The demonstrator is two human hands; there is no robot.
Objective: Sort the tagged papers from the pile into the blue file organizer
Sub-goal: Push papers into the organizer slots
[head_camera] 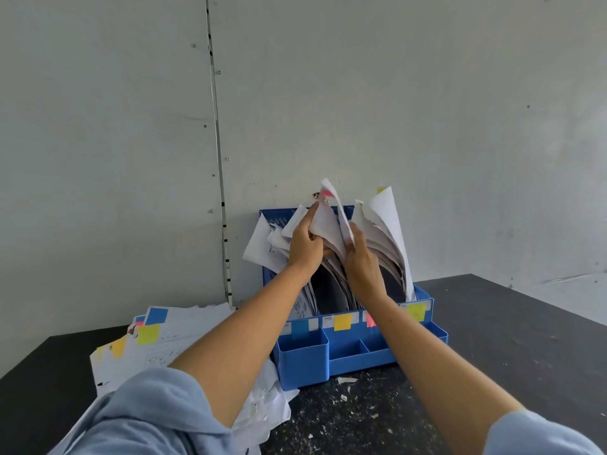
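- Standing upright against a pale panelled wall, the blue file organizer is moulded plastic with squared corners, a slotted back and small open trays along its front.
- Its front rail carries four visible colour labels: blue, orange-yellow, pink and yellow-green.
- The upright compartments behind the rail are packed with thin, curled white sheets, their top edges bent and ragged; dark gaps show between the bundles.
- The left hand has its fingers curled round a bunch of sheets near the middle of the organizer, pulling them towards the left.
- The right hand rests just beside it, fingers mostly straight and pressed against the paper edges, holding the right-hand bundle back.
- Between the two hands rises a tagged paper, white and creased, with a pink tag at its top corner; it sits inside the organizer, above the pink label's section.
- The pile lies flat on the surface left of the organizer, a loose, crumpled stack of printed sheets partly hidden under the left arm; sticky tags in blue, yellow-green and orange-yellow show on it.
- The surface is dark and matt, flecked with small white paper scraps in front of the organizer.
- Both arms wear light blue sleeves pushed up past the forearm.
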